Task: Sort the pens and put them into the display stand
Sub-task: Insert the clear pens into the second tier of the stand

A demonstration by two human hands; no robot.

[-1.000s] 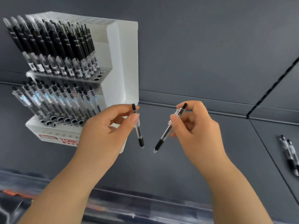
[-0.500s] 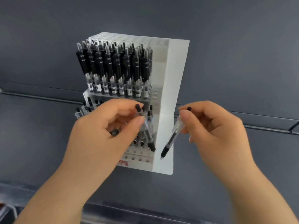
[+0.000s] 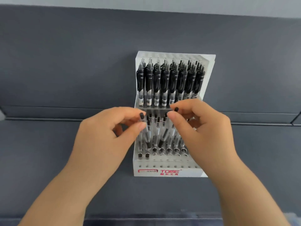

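A white tiered display stand with red lettering stands on the dark grey surface, straight ahead. Its upper tier is packed with black-bodied pens; the lower tier holds several clear pens and open holes. My left hand pinches a clear pen with a black cap, tip down over the lower tier's left holes. My right hand pinches a second clear pen, slanted down-left toward the middle holes. Both pen tips hover just above the holes.
The dark grey surface has a seam running across behind the stand, and a grey wall rises beyond it. A transparent edge shows along the bottom of the view.
The view swung so the stand now faces me head-on. Both hands moved up and in front of the lower tier, bringing the two pens over its holes.
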